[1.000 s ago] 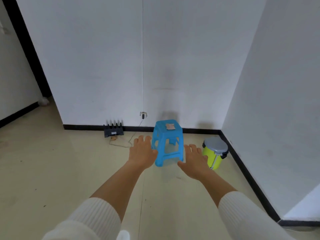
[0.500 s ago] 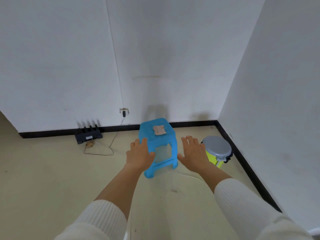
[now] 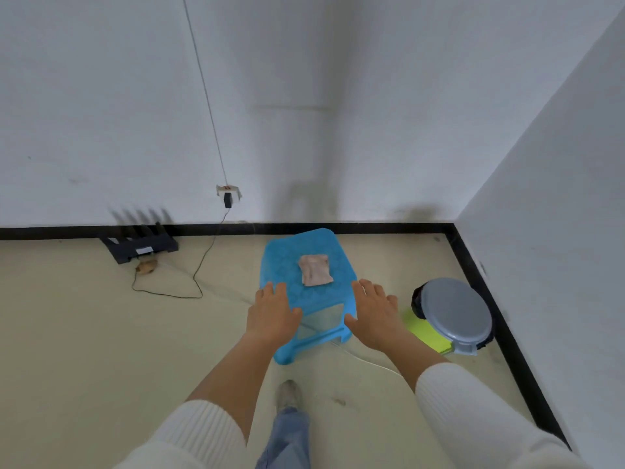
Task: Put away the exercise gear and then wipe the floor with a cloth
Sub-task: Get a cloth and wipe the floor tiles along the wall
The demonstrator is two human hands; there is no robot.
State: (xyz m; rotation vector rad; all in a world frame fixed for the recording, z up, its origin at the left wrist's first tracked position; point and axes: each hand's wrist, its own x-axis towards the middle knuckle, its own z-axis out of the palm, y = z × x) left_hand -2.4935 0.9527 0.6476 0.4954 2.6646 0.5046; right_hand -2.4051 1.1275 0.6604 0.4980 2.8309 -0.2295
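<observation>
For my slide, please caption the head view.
Open left hand and right hand hover beside a blue stool bearing a cloth.

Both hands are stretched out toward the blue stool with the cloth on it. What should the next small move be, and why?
Probably reach the right hand forward and pinch the cloth lying on the blue stool. That hand and the left hand are open and hold nothing. The cloth lies just past the fingertips, and no exercise gear is in view, so fetching it looks next.

Beige floor [image 3: 84,333], blue stool [image 3: 287,275] (folded cloth [image 3: 316,269] on its seat), lidded green bin [image 3: 455,314] beside it, black router [image 3: 143,247] by the wall
</observation>
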